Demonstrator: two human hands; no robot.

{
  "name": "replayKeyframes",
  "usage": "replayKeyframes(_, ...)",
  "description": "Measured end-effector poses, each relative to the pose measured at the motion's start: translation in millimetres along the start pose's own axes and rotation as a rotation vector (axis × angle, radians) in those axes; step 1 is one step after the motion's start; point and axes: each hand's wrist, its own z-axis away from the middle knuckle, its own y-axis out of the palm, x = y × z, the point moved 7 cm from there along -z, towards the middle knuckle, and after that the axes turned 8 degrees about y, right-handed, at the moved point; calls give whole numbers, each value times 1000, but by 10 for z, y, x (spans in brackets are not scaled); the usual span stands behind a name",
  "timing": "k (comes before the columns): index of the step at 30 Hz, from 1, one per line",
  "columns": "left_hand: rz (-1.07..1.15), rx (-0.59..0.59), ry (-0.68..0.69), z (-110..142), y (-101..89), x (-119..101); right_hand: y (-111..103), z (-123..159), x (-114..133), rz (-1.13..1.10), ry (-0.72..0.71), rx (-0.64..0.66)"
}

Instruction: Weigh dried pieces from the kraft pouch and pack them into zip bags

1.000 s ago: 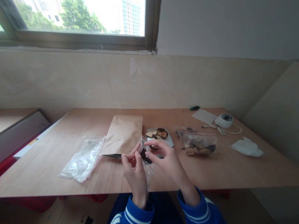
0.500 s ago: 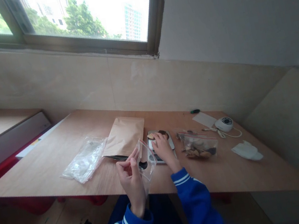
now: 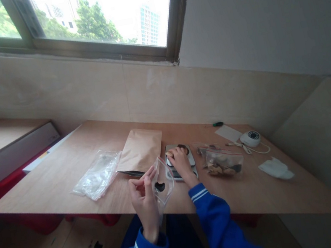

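Observation:
My left hand [image 3: 143,198] pinches the edge of a clear zip bag [image 3: 167,194] and keeps it upright above the table's front edge. One dark piece [image 3: 160,187] shows inside that bag. To the right, a small kitchen scale [image 3: 174,176] has brown and dark dried pieces [image 3: 185,148] on its plate. Over the scale, my right hand [image 3: 180,162] is closed with its fingertips on a light tan dried piece [image 3: 168,153]; the hand partly hides the plate. Beside the scale lies a filled zip bag [image 3: 222,163] of similar brown pieces.
A brown paper pouch [image 3: 140,147] and a stack of clear bags [image 3: 99,174] lie left of the scale. Towards the right are a white dome camera with a cable [image 3: 250,139], a crumpled white tissue [image 3: 276,168], white paper [image 3: 228,133] and a green-handled screwdriver [image 3: 217,124].
The fingers of my right hand have drawn in around the tan piece on the scale. My left hand keeps its hold on the clear bag. The view has shifted slightly.

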Motion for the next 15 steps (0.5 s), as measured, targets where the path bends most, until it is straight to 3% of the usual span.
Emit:
replayKeyframes(4,-6,-10,-6,-3,-17,16,-166,52,-15,-120,36,-30)
replayKeyframes(7,-14,-2,-7,-8,-17,52,-344,104,-20,-498,138,-11)
replayKeyframes(9,-29,9,5,-13,-17,73,-447,160,4,-824,234,61)
replayKeyframes(11,-68,15,19,-18,-26,87,-568,236,99,-1016,281,152)
replayKeyframes(15,-180,14,50,-15,-51,72,-811,405,447,-979,170,371)
